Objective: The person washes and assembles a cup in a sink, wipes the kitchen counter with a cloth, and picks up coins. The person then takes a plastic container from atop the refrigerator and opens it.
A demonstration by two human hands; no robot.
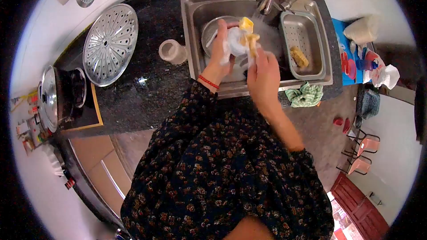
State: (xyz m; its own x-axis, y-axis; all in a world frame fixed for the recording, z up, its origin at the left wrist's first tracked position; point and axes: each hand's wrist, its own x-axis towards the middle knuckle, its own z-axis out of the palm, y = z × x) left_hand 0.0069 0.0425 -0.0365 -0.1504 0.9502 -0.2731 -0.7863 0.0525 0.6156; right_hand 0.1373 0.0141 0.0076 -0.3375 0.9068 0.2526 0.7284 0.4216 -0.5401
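Observation:
Over the steel sink, my left hand is wrapped round a whitish, soapy bowl-like item. My right hand grips a yellowish brush-like tool, which touches or nearly touches that item. Its exact shape is blurred. A yellow piece shows just above. Behind my left hand, a round metal pan lies in the basin. Foamy water covers part of the basin floor, and water runs from the faucet.
A perforated tray holding a brown scrubber sits in the sink's right side. A green cloth hangs at the front edge. Left of the sink stand a glass jar, a perforated steel plate and a lidded pot.

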